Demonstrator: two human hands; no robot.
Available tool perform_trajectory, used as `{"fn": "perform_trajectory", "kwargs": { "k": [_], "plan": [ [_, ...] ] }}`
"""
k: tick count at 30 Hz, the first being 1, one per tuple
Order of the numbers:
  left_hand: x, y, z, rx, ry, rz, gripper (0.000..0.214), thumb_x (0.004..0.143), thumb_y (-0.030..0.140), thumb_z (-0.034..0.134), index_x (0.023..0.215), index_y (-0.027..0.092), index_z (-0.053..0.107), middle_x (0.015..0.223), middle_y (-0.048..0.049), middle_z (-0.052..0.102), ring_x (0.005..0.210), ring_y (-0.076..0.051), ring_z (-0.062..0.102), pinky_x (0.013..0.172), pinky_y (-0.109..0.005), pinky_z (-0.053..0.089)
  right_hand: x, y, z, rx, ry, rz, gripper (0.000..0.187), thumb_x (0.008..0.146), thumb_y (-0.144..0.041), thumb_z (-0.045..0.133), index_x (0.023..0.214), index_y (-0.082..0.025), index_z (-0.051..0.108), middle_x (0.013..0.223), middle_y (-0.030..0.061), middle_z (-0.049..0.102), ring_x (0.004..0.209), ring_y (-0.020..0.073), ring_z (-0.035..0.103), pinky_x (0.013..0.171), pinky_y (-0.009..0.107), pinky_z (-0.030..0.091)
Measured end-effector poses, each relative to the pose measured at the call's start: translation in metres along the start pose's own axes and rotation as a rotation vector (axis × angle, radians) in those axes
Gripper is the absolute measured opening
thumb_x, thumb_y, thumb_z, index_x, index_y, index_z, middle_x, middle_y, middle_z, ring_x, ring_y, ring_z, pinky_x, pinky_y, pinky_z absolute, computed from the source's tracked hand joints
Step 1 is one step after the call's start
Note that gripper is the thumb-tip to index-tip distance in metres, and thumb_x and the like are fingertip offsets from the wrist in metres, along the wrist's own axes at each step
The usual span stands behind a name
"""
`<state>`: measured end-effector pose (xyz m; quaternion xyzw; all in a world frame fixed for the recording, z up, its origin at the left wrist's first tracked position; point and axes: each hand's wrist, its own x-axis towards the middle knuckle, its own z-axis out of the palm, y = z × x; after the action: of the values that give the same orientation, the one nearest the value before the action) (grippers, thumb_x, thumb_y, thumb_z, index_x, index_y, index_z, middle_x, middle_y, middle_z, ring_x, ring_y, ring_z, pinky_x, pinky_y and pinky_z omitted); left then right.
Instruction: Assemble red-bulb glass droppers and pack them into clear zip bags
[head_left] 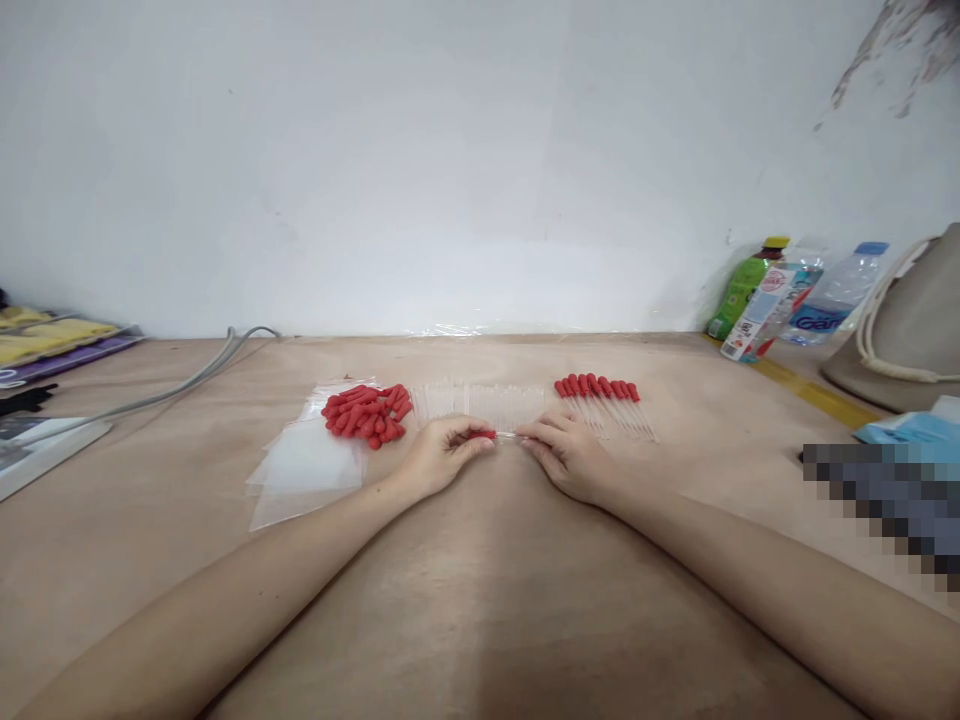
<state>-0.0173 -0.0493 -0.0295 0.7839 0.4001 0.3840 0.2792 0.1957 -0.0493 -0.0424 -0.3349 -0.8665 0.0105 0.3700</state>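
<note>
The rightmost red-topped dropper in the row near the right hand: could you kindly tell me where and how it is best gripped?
I'd pinch its red bulb between thumb and forefinger, coming from the right: the bulb is the thickest part, and the row's other droppers lie to its left. The thin clear tube seems harder to grip.

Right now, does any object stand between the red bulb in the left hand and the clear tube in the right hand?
Nothing visible does. The red bulb in the left hand and the clear tube in the right hand face end to end; the row of tubes lies beyond.
</note>
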Motion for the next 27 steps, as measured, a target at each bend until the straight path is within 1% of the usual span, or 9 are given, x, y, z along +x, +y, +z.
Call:
{"fn": "perform_trajectory", "kwargs": {
  "k": [6,9,12,17,20,27],
  "plan": [
    [-0.001,0.005,-0.003,0.087,-0.070,0.102,0.015,0.081,0.025,0.052,0.088,0.019,0.065,0.085,-0.0025,0.065,0.078,-0.014,0.059,0.072,-0.025,0.046,0.001,0.005,-0.002,0.017,-0.036,-0.036,0.022,0.086,-0.023,0.043,0.096,-0.021,0.063,0.081,0.0044,0.061,0.076,0.0140,0.055,0.074,0.032,0.034],
    [-0.002,0.008,-0.004,0.115,-0.106,0.134,0.015,0.082,0.023,0.051,0.087,0.019,0.065,0.084,-0.0018,0.066,0.078,-0.013,0.059,0.073,-0.024,0.045,0.002,0.007,-0.003,0.018,-0.076,-0.041,0.022,0.086,-0.022,0.044,0.096,-0.022,0.063,0.081,0.0038,0.062,0.076,0.0137,0.055,0.074,0.032,0.032],
    [-0.002,0.010,-0.004,0.143,-0.131,0.153,0.016,0.083,0.023,0.050,0.087,0.020,0.065,0.084,-0.0013,0.066,0.077,-0.013,0.059,0.072,-0.023,0.045,0.002,0.007,-0.003,0.006,-0.085,-0.041,0.021,0.086,-0.022,0.045,0.095,-0.022,0.064,0.081,0.0032,0.062,0.076,0.0133,0.056,0.075,0.033,0.030],
    [-0.002,0.010,-0.004,0.179,-0.126,0.152,0.016,0.083,0.023,0.051,0.087,0.020,0.065,0.082,-0.0010,0.066,0.076,-0.013,0.059,0.070,-0.024,0.044,0.002,0.002,-0.003,-0.067,-0.063,-0.036,0.021,0.085,-0.022,0.044,0.090,-0.020,0.065,0.078,0.0030,0.062,0.071,0.0126,0.055,0.072,0.031,0.028],
    [-0.002,0.009,-0.003,0.177,-0.119,0.129,0.016,0.083,0.025,0.050,0.086,0.020,0.065,0.082,-0.0014,0.066,0.075,-0.014,0.059,0.069,-0.024,0.044,0.002,-0.001,-0.003,-0.116,-0.049,-0.046,0.023,0.085,-0.021,0.042,0.088,-0.019,0.065,0.076,0.0032,0.063,0.067,0.0121,0.054,0.071,0.031,0.028],
    [-0.002,0.008,-0.003,0.173,-0.103,0.090,0.017,0.081,0.028,0.052,0.085,0.018,0.065,0.080,-0.0023,0.065,0.072,-0.014,0.058,0.065,-0.024,0.044,0.003,-0.005,-0.004,-0.152,-0.067,-0.071,0.025,0.086,-0.021,0.040,0.086,-0.019,0.064,0.073,0.0029,0.063,0.060,0.0110,0.051,0.068,0.031,0.025]
  ]
}}
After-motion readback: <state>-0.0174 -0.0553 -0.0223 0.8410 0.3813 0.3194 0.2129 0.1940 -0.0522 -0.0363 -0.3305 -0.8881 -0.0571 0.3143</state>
